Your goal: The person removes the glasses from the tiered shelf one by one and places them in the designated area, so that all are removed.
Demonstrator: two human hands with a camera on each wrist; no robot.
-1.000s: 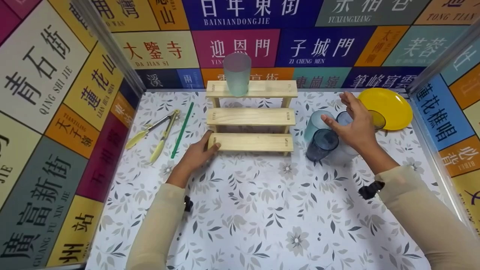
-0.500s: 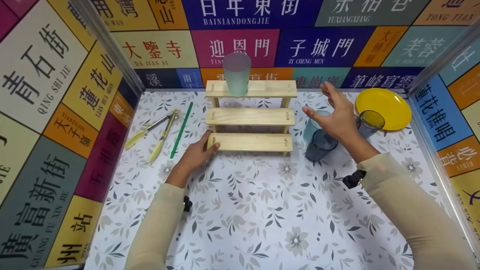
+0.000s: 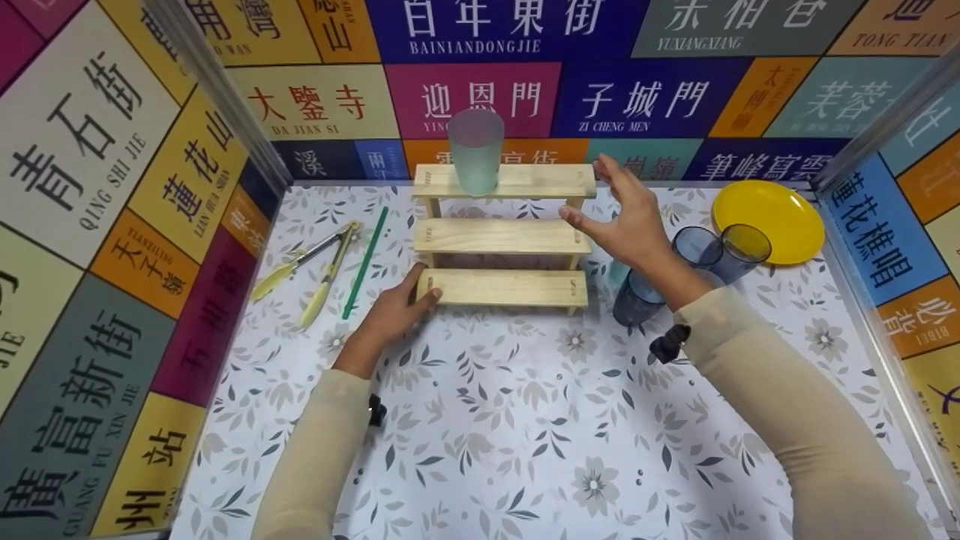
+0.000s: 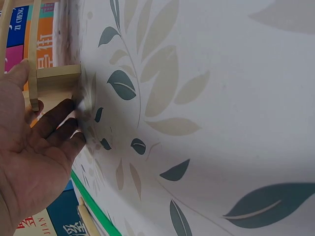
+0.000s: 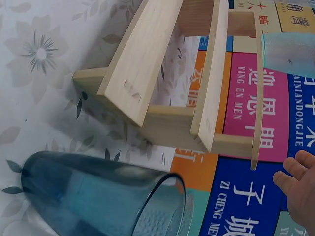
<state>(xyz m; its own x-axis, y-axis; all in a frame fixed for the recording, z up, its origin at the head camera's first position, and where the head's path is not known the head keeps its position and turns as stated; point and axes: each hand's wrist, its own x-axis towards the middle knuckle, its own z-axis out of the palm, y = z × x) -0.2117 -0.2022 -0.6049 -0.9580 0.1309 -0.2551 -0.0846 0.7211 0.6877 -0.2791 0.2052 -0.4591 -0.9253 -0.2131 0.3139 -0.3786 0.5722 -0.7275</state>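
Note:
A three-tier wooden rack [image 3: 502,235] stands near the back wall, with a frosted pale green cup [image 3: 475,154] upright on its top step. My left hand [image 3: 394,313] holds the left end of the lowest step; in the left wrist view the thumb lies over the board and a finger curls under it. My right hand [image 3: 632,225], fingers spread and holding nothing, hovers by the rack's right end. Below it stand a dark blue cup [image 3: 636,301] and a light teal cup [image 3: 618,271] mostly hidden by the hand. The right wrist view shows a blue cup [image 5: 98,187] close up.
Two more dark translucent cups, one bluish [image 3: 697,244] and one greyer [image 3: 746,251], stand beside a yellow plate [image 3: 795,225] at the right. Metal tongs [image 3: 324,296] with pale yellow ends and a green straw [image 3: 365,262] lie left of the rack. Printed panels enclose the table.
My right hand has moved left from above the cups to the rack's right end, uncovering the cups near the plate. The left hand stays on the rack.

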